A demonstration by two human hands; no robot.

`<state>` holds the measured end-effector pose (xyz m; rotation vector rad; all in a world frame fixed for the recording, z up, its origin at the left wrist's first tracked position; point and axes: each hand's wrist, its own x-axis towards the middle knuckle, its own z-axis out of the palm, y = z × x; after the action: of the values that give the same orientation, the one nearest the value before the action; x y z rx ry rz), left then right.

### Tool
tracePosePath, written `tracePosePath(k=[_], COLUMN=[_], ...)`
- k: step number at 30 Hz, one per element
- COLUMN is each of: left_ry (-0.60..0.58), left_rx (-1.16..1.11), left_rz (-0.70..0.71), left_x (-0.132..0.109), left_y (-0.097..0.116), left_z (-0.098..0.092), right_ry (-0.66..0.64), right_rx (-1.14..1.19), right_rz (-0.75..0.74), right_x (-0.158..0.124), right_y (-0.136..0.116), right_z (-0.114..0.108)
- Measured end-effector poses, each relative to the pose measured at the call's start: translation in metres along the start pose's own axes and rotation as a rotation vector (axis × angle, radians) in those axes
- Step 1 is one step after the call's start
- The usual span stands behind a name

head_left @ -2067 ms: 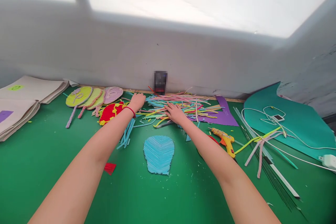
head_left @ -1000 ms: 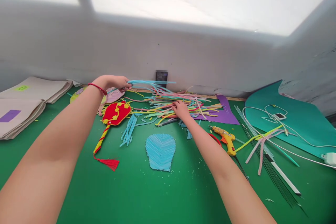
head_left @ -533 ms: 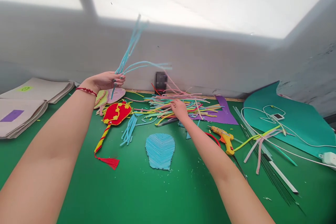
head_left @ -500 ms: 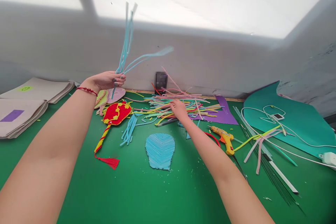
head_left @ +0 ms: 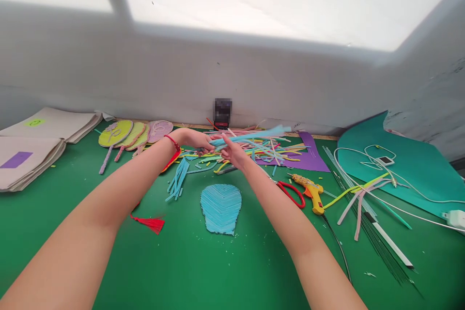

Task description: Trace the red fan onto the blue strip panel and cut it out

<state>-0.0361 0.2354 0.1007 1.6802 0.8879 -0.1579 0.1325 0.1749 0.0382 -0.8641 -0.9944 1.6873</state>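
Observation:
A bundle of light blue pipe cleaners (head_left: 263, 134) lies level over the pile at the back of the table, its right ends blurred. My left hand (head_left: 202, 141) is closed around the bundle's left end. Just to its right, my right hand (head_left: 234, 152) has thumb and fingers around the same stems. Beneath both hands spreads a loose heap of pink, yellow and blue pipe cleaners (head_left: 286, 151). Nearer to me, a fan-shaped blue panel (head_left: 221, 209) of side-by-side stems lies flat. Short blue pieces (head_left: 177, 180) sit to its left.
A yellow glue gun (head_left: 310, 191) and red-handled scissors (head_left: 292, 193) lie right of my right forearm. Farther right are a white cable (head_left: 403, 186) and a teal sheet (head_left: 417, 164). Finished fans (head_left: 119, 131) and cardboard (head_left: 29, 160) lie left. My left arm covers most of a red fan with a tassel (head_left: 154, 224).
My left hand has come down and right, bringing the raised blue pipe cleaners level over the pile. My right hand has moved slightly left from the heap onto that bundle.

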Motion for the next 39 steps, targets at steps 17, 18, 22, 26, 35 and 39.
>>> tracePosePath(k=[17, 18, 22, 26, 35, 39], left_ry=[0.335, 0.321, 0.333, 0.4, 0.372, 0.657], left_rx=[0.1, 0.124, 0.161, 0.087, -0.016, -0.241], left_rz=[0.159, 0.192, 0.26, 0.281, 0.131, 0.024], left_x=[0.037, 0.038, 0.048, 0.059, 0.027, -0.018], left_y=[-0.034, -0.031, -0.019, -0.019, -0.064, -0.105], left_z=[-0.003, 0.003, 0.022, 0.028, -0.02, -0.051], right_ry=[0.578, 0.591, 0.611, 0.603, 0.664, 0.651], right_rx=[0.315, 0.325, 0.34, 0.344, 0.37, 0.379], right_rz=[-0.029, -0.018, 0.006, 0.011, -0.01, 0.001], right_x=[0.0, 0.002, 0.008, 0.008, 0.002, 0.0], right_y=[0.006, 0.008, 0.017, 0.019, 0.012, 0.009], right_z=[-0.06, -0.06, -0.059, -0.058, -0.078, -0.086])
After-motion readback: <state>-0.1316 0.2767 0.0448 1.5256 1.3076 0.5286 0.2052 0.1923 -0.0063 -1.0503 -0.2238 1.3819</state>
